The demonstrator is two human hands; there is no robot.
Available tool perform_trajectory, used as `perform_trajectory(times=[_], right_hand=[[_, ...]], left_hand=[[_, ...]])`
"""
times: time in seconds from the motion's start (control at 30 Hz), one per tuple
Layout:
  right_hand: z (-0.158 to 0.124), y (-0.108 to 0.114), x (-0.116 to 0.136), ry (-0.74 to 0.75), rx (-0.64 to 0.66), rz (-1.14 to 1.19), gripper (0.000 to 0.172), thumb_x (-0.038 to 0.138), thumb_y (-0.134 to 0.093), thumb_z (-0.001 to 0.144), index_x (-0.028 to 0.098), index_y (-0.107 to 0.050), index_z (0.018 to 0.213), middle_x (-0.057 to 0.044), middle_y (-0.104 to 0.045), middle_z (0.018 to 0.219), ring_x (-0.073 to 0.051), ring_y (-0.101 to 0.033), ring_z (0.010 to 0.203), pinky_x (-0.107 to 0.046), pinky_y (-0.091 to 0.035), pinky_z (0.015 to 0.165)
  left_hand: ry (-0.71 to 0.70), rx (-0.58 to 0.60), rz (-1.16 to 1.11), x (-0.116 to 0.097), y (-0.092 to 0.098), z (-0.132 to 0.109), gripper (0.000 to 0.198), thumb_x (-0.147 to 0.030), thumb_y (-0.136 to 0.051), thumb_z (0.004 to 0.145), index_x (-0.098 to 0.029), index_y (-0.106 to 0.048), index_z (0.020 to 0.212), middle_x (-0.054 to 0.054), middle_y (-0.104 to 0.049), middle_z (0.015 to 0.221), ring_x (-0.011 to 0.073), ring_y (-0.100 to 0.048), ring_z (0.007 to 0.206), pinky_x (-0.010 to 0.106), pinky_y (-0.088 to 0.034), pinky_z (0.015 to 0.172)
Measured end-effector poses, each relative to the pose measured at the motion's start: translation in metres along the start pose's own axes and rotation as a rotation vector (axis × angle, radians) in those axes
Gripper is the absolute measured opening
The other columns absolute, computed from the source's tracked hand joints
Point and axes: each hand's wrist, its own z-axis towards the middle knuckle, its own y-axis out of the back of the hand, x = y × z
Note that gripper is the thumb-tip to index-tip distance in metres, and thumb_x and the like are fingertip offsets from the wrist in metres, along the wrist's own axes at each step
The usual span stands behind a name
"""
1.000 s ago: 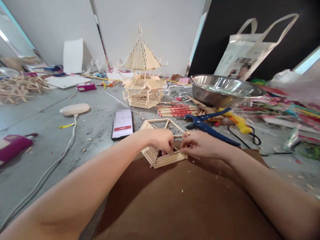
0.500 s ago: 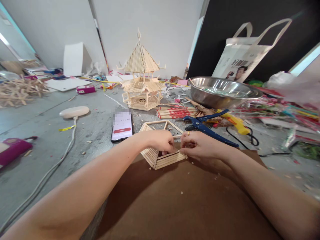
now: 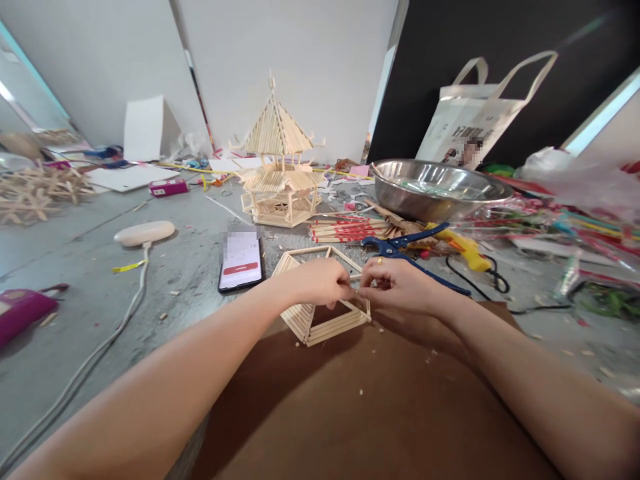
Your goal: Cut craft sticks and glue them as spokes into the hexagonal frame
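A roof-like frame of pale thin wooden sticks [image 3: 335, 327] lies on a brown board [image 3: 360, 413], its left and front panels filled with rows of sticks. Above its open middle, my left hand [image 3: 327, 280] is closed, fingertips bent down. My right hand [image 3: 393, 283], with a ring on one finger, is pinched at the frame's right side. Both sets of fingertips nearly meet over the frame, and whatever small piece they hold is too hidden to name. Behind them stands a tiered pavilion model [image 3: 280, 140] built of the same sticks.
A lit phone [image 3: 243, 260] lies left of the frame. To the right are blue-handled cutters [image 3: 400, 247], a yellow glue gun [image 3: 470, 250], red-tipped sticks [image 3: 345, 230] and a steel basin [image 3: 400, 197]. A white cable [image 3: 135, 300] runs along the left; a tote bag [image 3: 460, 127] leans behind.
My hands have lifted slightly off the front panel, and their fingertips have come together above the frame's opening. The view has shifted a little.
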Motion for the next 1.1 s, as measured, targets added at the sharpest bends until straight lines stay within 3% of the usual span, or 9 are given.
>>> perform_trajectory(times=[0.23,0.57,0.7,0.8,0.87,1.1], right_hand=[[0.0,0.002,-0.002,-0.096,-0.107,0.011,0.027,0.038,-0.045,0.071,0.016,-0.061,0.067,0.0,-0.058,0.058,-0.009,-0.048,0.053,-0.02,-0.031,0.05],[-0.002,0.003,-0.006,-0.083,-0.208,-0.021,0.025,0.037,-0.043,0.074,0.018,-0.06,0.074,-0.002,-0.061,0.07,-0.011,-0.051,0.061,-0.021,-0.035,0.055],[-0.004,0.008,-0.01,-0.011,-0.581,0.009,0.027,0.029,-0.039,0.077,0.02,-0.052,0.099,-0.006,-0.057,0.096,-0.015,-0.051,0.085,-0.028,-0.037,0.074],[-0.005,0.01,-0.014,-0.028,-0.797,0.068,0.029,0.026,-0.031,0.081,0.018,-0.045,0.105,-0.006,-0.056,0.09,-0.015,-0.051,0.083,-0.028,-0.037,0.075],[-0.005,0.007,-0.017,-0.072,-0.804,0.071,0.029,0.026,-0.028,0.082,0.015,-0.043,0.104,-0.007,-0.056,0.084,-0.014,-0.052,0.077,-0.026,-0.038,0.071],[-0.003,-0.002,-0.025,-0.32,-0.646,-0.154,0.024,0.022,-0.028,0.08,0.017,-0.045,0.096,-0.006,-0.059,0.088,-0.017,-0.055,0.076,-0.028,-0.038,0.066]], left_hand=[[0.034,-0.256,0.113,-0.008,-0.002,-0.002,0.027,-0.032,-0.038,0.072,-0.016,-0.06,0.072,0.003,-0.06,0.063,0.0112,-0.05,0.055,0.022,-0.032,0.05],[0.075,-0.391,0.254,-0.011,-0.009,-0.001,0.034,-0.039,-0.028,0.079,-0.019,-0.055,0.076,0.004,-0.06,0.071,0.0143,-0.052,0.061,0.023,-0.031,0.051],[0.15,-0.508,0.269,-0.003,-0.01,0.001,0.035,-0.04,-0.023,0.08,-0.019,-0.051,0.081,0.006,-0.059,0.072,0.0162,-0.053,0.064,0.024,-0.03,0.053],[0.195,-0.614,0.184,0.008,-0.007,0.004,0.032,-0.04,-0.024,0.08,-0.019,-0.049,0.077,0.003,-0.057,0.067,0.0148,-0.05,0.06,0.023,-0.028,0.052],[0.181,-0.672,0.113,0.013,-0.006,0.005,0.031,-0.038,-0.025,0.08,-0.019,-0.048,0.075,0.002,-0.056,0.066,0.0134,-0.048,0.06,0.023,-0.028,0.053],[0.179,-0.764,-0.027,0.012,-0.008,0.007,0.031,-0.04,-0.029,0.079,-0.018,-0.048,0.069,0.0,-0.051,0.06,0.0113,-0.043,0.055,0.021,-0.027,0.051]])
